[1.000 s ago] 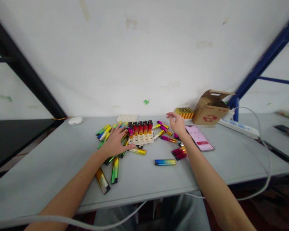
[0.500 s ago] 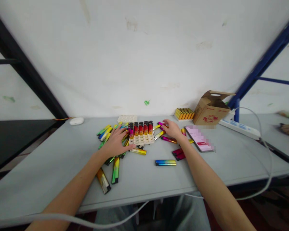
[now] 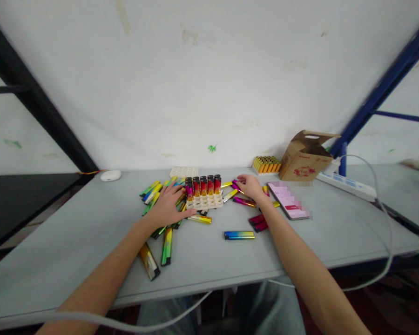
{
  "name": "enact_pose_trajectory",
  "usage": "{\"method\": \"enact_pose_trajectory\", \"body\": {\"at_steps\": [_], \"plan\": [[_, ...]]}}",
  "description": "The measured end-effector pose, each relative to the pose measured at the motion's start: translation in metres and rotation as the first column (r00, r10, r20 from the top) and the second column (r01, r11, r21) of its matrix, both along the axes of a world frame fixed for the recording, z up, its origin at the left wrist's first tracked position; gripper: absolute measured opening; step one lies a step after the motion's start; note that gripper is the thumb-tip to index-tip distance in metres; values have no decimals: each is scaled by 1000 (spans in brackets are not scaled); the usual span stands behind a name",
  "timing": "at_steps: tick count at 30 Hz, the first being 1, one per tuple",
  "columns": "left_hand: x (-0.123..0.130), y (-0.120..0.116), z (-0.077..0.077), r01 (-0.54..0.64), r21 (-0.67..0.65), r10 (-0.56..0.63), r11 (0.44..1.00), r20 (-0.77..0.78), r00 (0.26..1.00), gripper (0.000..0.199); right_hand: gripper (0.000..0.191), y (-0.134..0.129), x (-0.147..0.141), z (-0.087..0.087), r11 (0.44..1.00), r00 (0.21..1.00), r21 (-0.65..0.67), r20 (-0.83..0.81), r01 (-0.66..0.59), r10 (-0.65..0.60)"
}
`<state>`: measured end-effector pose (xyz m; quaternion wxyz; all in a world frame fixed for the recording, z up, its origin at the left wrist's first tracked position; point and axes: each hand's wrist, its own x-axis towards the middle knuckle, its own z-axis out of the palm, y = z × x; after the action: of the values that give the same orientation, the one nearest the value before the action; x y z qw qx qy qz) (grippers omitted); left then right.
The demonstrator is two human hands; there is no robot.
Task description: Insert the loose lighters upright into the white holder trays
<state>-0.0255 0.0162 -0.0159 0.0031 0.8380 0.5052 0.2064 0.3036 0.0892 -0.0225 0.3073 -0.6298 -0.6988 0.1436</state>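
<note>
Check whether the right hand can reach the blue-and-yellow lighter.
Likely yes: the blue-and-yellow lighter lies uncovered on the table, apart from others, though the right hand is at a purple lighter.

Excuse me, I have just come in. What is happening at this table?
A person's left hand is spread at the left end of a white tray. Lighters stand in its back part, while front holes are bare. The right hand has its fingertips at a purple lighter lying right of the tray; whether it is gripped is unclear. More loose lighters lie around, and orange ones stand packed beside a cardboard box.
</note>
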Motion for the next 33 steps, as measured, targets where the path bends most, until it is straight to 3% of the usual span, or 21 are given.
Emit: {"method": "enact_pose_trajectory", "body": {"at_steps": [7, 9, 11, 14, 16, 19, 25, 30, 33], "plan": [[-1, 1, 0, 7, 3, -7, 1000, -9, 1000, 81, 24, 4, -3, -3, 998, 995, 63, -101, 10, -3], [-1, 1, 0, 8, 6, -8, 1000, -6, 1000, 80, 21, 5, -5, 2, 995, 972, 95, -233, 16, 6], [-1, 0, 1, 10, 4, -10, 1000, -5, 1000, 80, 21, 5, -7, 10, 995, 861, 97, -506, 2, 48], [0, -1, 3, 14, -4, -14, 1000, -7, 1000, 79, 29, -3, -8, 26, 983, 484, 62, -864, -170, 138], [0, -1, 4, 15, -9, -15, 1000, -10, 1000, 80, 28, -12, -10, 37, 947, 281, 67, -946, -313, 160], [0, -1, 3, 18, -5, -18, 1000, -1, 1000, 79, 15, -26, -17, 48, 884, 86, 63, -990, -463, 116], [-2, 1, 0, 24, 13, -24, 1000, 9, 1000, 76, 8, -41, -29, 59, 813, 17, -22, -1000, -582, -16], [0, 0, 3, 16, 0, -16, 1000, 8, 1000, 78, 22, -46, -32, 62, 709, -99, 22, -993, -705, -68], [0, -1, 4, 11, -4, -11, 1000, -5, 1000, 79, 25, -50, -36, 62, 696, -121, 45, -991, -717, -61]]}}
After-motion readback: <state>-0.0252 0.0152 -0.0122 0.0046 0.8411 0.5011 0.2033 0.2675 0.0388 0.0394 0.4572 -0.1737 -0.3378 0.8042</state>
